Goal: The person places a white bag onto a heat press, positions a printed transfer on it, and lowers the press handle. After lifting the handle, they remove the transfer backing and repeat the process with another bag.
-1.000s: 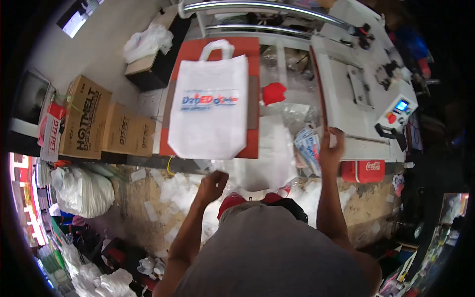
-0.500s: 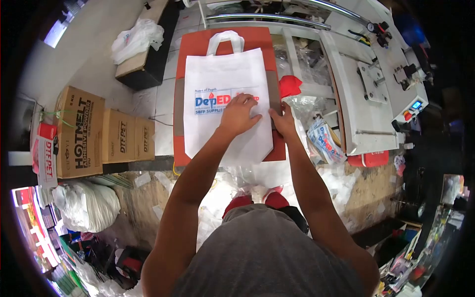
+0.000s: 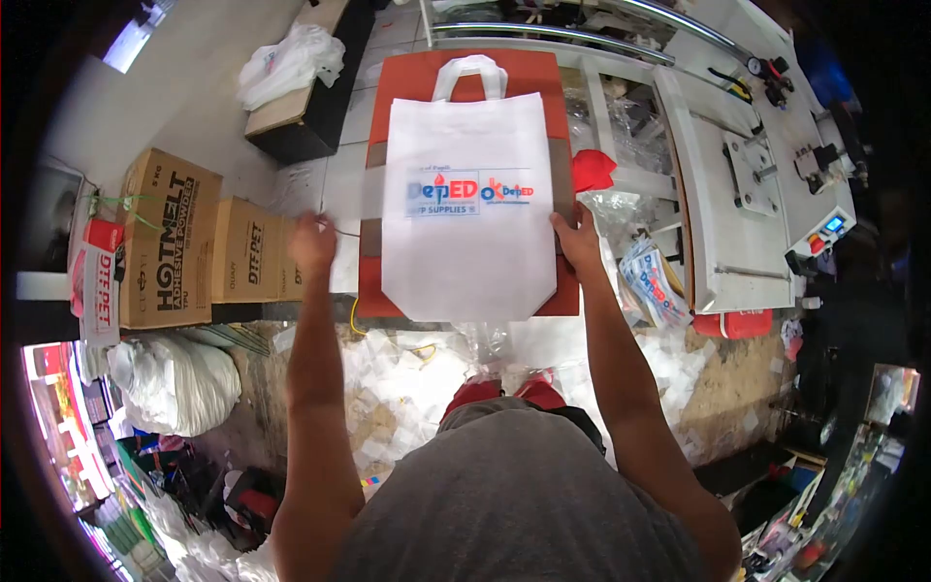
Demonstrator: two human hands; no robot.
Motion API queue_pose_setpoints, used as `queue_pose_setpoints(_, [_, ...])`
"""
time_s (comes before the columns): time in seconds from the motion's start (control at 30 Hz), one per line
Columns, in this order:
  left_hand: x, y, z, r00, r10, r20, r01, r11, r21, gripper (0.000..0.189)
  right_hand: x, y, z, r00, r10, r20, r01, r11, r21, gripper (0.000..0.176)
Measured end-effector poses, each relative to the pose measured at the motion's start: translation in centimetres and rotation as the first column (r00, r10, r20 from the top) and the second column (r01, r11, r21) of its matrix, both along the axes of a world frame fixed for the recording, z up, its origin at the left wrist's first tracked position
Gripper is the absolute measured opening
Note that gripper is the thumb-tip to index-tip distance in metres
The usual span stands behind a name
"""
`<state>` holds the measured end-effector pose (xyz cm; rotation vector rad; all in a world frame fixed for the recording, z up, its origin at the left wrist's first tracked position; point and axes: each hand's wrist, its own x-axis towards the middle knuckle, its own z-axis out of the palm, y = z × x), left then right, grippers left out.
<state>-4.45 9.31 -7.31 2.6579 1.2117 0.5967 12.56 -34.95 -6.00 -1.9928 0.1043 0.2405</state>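
Observation:
A white tote bag (image 3: 469, 267) with looped handles lies flat on a red board (image 3: 533, 73), blue and red DepED lettering printed across its front. Off the board's left side, my left hand (image 3: 312, 244) is blurred, its fingers closed. A clear film (image 3: 373, 189) seems to stretch from it over the bag's left edge, blurring part of the print. My right hand (image 3: 579, 241) stays at the bag's right edge, thumb on that edge and fingers over the board's side. A brown strip (image 3: 561, 175) crosses the board under the bag.
Cardboard boxes (image 3: 173, 238) stand at the left, with white plastic sacks (image 3: 175, 388) below. A white press machine (image 3: 708, 213) with a control box is at the right, near printed film sheets (image 3: 652, 281) and a red cloth (image 3: 593, 171). Scraps litter the floor (image 3: 388, 407).
My left hand has moved left from the print to beyond the board, apparently drawing clear film with it. The small print at the right is now uncovered. My right hand stays at the bag's edge.

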Motion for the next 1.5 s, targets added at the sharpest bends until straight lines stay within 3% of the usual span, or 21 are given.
queue_pose_setpoints(0.1, [-11.9, 4.3, -4.7, 0.977, 0.208, -0.047, -0.204, 0.975, 0.085, 0.033, 0.3, -0.1, -1.5, 0.998, 0.017, 0.059, -0.02, 0.999, 0.047, 0.073])
queue_pose_setpoints(0.17, [-17.5, 1.5, -5.5, 0.888, 0.297, -0.35, -0.345, 0.935, -0.082, 0.037, 0.2, -0.1, -1.4, 1.0, 0.017, 0.01, -0.018, 0.992, 0.129, 0.07])
queue_pose_setpoints(0.2, [-21.6, 1.8, -11.7, 0.845, 0.359, -0.397, -0.423, 0.902, -0.083, 0.037, 0.0, -0.1, -0.3, 0.999, 0.037, -0.036, -0.033, 0.995, 0.098, 0.072])
queue_pose_setpoints(0.27, [-26.5, -4.0, -19.0, 0.842, 0.019, -0.539, -0.154, 0.966, -0.207, 0.033, 0.9, -1.1, -2.8, 0.998, 0.05, -0.032, -0.044, 0.982, 0.182, 0.072])
queue_pose_setpoints(0.33, [-30.0, -12.2, -24.0, 0.817, -0.386, -0.429, 0.123, 0.842, -0.525, 0.026, 1.0, -3.2, -3.5, 0.995, 0.03, -0.094, -0.005, 0.967, 0.256, 0.072])
queue_pose_setpoints(0.37, [-29.0, -18.5, -22.8, 0.83, -0.445, -0.336, 0.155, 0.763, -0.628, 0.027, -0.4, -4.3, -1.6, 0.968, 0.029, -0.249, 0.084, 0.9, 0.428, 0.062])
queue_pose_setpoints(0.4, [-31.0, -21.9, -29.5, 0.593, -0.77, -0.236, 0.461, 0.565, -0.684, 0.029, -0.6, -6.5, -2.9, 0.96, 0.015, -0.28, 0.094, 0.924, 0.371, 0.054])
queue_pose_setpoints(0.43, [-27.8, -28.7, -22.6, 0.722, -0.676, -0.146, 0.255, 0.457, -0.852, 0.032, -0.7, -8.8, -4.9, 0.949, 0.001, -0.315, 0.103, 0.945, 0.311, 0.046])
queue_pose_setpoints(0.47, [-26.0, -32.7, -20.6, 0.552, -0.831, -0.063, 0.318, 0.28, -0.906, 0.035, -1.8, -10.8, -6.1, 0.952, -0.072, -0.296, 0.135, 0.971, 0.198, 0.038])
queue_pose_setpoints(0.5, [-23.7, -36.5, -17.7, 0.499, -0.864, -0.067, 0.292, 0.241, -0.926, 0.035, -2.6, -13.4, -8.1, 0.945, -0.098, -0.311, 0.159, 0.971, 0.177, 0.038])
queue_pose_setpoints(0.53, [-21.2, -40.3, -14.5, 0.444, -0.894, -0.068, 0.263, 0.202, -0.944, 0.035, -3.4, -16.4, -10.8, 0.982, 0.038, -0.188, -0.087, 0.961, -0.262, 0.037])
queue_pose_setpoints(0.6, [-18.6, -44.1, -10.7, 0.497, -0.868, 0.022, 0.243, 0.115, -0.963, 0.032, -5.1, -21.1, -16.0, 0.976, 0.116, -0.184, -0.205, 0.776, -0.597, 0.037])
queue_pose_setpoints(0.7, [-19.1, -45.8, -12.9, 0.546, -0.83, 0.117, 0.228, 0.012, -0.974, 0.026, -9.3, -23.9, -18.5, 0.962, 0.019, -0.271, -0.186, 0.771, -0.609, 0.051])
queue_pose_setpoints(0.77, [-20.8, -44.5, -17.8, 0.011, -0.983, 0.184, 0.72, -0.12, -0.683, 0.024, -11.4, -24.0, -21.4, 0.994, -0.028, -0.103, -0.057, 0.68, -0.731, 0.058])
queue_pose_setpoints(0.83, [-24.2, -41.0, -18.6, 0.1, -0.994, 0.05, 0.703, 0.035, -0.71, 0.024, -12.2, -23.5, -21.3, 0.994, -0.06, -0.094, -0.03, 0.663, -0.748, 0.058])
queue_pose_setpoints(0.9, [-25.7, -39.9, -14.6, 0.628, -0.75, -0.205, 0.085, 0.328, -0.941, 0.025, -12.8, -23.9, -22.8, 0.985, -0.083, -0.151, -0.056, 0.674, -0.737, 0.053])
queue_pose_setpoints(0.97, [-28.7, -38.7, -14.5, 0.704, -0.633, -0.321, 0.039, 0.485, -0.873, 0.027, -13.1, -24.1, -23.8, 0.991, -0.067, -0.112, -0.039, 0.666, -0.745, 0.048])
queue_pose_setpoints(1.07, [-32.4, -37.7, -14.5, 0.686, -0.589, -0.426, -0.035, 0.559, -0.829, 0.029, -13.1, -23.8, -23.5, 0.988, -0.115, -0.104, 0.005, 0.69, -0.724, 0.043])
queue_pose_setpoints(1.37, [-32.1, -42.2, -15.0, 0.756, -0.557, -0.342, -0.049, 0.474, -0.879, 0.032, -14.1, -23.6, -22.5, 0.999, -0.032, 0.015, 0.032, 0.628, -0.778, 0.035])
queue_pose_setpoints(1.47, [-29.5, -43.2, -14.8, 0.828, -0.481, -0.288, -0.072, 0.418, -0.906, 0.035, -14.3, -23.7, -22.2, 0.982, 0.099, 0.158, 0.027, 0.762, -0.647, 0.026])
queue_pose_setpoints(1.5, [-29.0, -43.1, -16.0, 0.894, -0.409, -0.184, -0.015, 0.383, -0.924, 0.036, -14.6, -23.7, -19.0, 0.999, 0.009, -0.032, -0.022, 0.896, -0.443, 0.024])
